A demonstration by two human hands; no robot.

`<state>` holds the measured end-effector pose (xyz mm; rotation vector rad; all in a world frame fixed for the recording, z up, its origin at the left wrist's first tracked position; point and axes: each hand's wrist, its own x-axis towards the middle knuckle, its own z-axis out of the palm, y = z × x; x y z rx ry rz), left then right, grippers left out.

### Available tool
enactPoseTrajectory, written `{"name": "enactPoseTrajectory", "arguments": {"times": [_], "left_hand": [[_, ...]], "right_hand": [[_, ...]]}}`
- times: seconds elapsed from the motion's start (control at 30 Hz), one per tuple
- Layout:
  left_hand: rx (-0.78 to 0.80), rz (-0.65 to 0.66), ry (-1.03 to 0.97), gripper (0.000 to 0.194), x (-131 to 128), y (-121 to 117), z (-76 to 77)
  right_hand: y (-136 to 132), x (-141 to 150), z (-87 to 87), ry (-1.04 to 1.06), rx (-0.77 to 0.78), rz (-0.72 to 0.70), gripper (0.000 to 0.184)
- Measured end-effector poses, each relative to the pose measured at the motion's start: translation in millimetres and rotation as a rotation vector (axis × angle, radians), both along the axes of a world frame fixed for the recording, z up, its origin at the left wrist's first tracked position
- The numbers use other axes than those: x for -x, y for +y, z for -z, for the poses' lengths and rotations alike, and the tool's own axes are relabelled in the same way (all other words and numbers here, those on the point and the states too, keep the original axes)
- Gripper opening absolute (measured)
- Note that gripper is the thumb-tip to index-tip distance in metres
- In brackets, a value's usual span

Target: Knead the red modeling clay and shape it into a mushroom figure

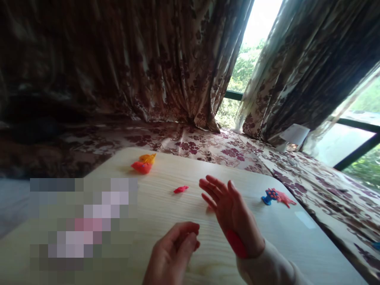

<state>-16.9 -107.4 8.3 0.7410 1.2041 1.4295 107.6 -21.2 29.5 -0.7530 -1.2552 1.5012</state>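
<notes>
My right hand [230,211] is raised on edge over the light wooden table [184,221], fingers stretched and apart, with a flattened strip of red clay [236,243] stuck to the heel of the palm. My left hand [173,253] hovers just to its left, fingers loosely curled, a trace of red clay at the fingertips. A small red clay piece [181,189] lies on the table beyond both hands. Farther back left sits an orange and red clay figure [143,164]. On the right lies a blue and red clay figure [277,196].
A blurred-out patch [83,221] covers the left of the table. Floral fabric [208,144] covers the surface behind the table. Patterned curtains [133,59] hang at the back, parted on a window [252,51]. A white cup [293,136] stands at the right.
</notes>
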Motion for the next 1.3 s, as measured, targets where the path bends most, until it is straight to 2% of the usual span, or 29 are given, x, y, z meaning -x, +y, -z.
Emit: {"name": "enactPoseTrajectory", "arguments": {"times": [0.1, 0.3, 0.47, 0.53, 0.57, 0.6, 0.63, 0.73, 0.83, 0.93, 1.0, 1.07, 1.17, 1.3], "left_hand": [[-0.066, 0.08, -0.06, 0.025, -20.7, 7.8, -6.4], [-0.316, 0.248, 0.148, 0.014, -34.2, 23.3, -11.1], [-0.276, 0.333, 0.205, 0.007, -29.0, 29.4, -11.1], [-0.296, 0.252, 0.421, 0.008, -20.9, 40.7, -10.1], [-0.337, 0.175, 0.572, 0.009, -16.1, 49.6, -9.5], [-0.412, 0.064, 0.819, 0.01, -11.5, 60.5, -8.6], [-0.442, -0.001, 0.908, 0.009, -7.6, 72.7, -7.3], [-0.525, 0.011, 1.08, 0.016, -3.0, 107.5, 0.4], [-0.605, 0.107, 1.232, 0.019, -7.5, 122.9, 12.1], [-0.66, 0.187, 1.335, 0.016, -9.4, 118.3, 20.5], [-0.688, 0.221, 1.365, 0.015, -5.2, 114.0, 20.7], [-0.69, 0.207, 1.368, 0.016, 2.1, 115.9, 16.1], [-0.639, 0.083, 1.329, 0.018, 12.6, 132.5, 4.9], [-0.603, -0.006, 1.279, 0.019, 18.9, 154.2, -3.8]], "right_hand": [[0.5, 6.6, -2.8, 0.036, -0.005, -0.005, 0.046], [1.4, 4.8, -4.3, -0.114, -0.097, 0.05, 0.049], [14.6, -9.1, 0.8, -0.208, -0.159, 0.151, 0.047], [25.4, -24.9, -1.8, -0.277, -0.211, 0.191, 0.043], [31.7, -34.9, -3.4, -0.325, -0.243, 0.2, 0.038], [38.0, -45.7, -4.6, -0.383, -0.275, 0.202, 0.034], [43.8, -56.2, -4.8, -0.443, -0.297, 0.191, 0.031], [54.5, -78.8, 2.2, -0.618, -0.328, 0.123, 0.025], [53.0, -82.3, 17.9, -0.746, -0.356, 0.049, 0.029], [47.4, -75.3, 30.8, -0.816, -0.41, -0.006, 0.031], [45.7, -71.8, 31.5, -0.849, -0.466, -0.005, 0.027], [46.8, -70.3, 24.4, -0.881, -0.538, 0.032, 0.025], [53.6, -66.0, 6.2, -0.928, -0.667, 0.059, 0.027], [65.1, -47.8, -7.5, -0.995, -0.801, -0.033, 0.026]]}}
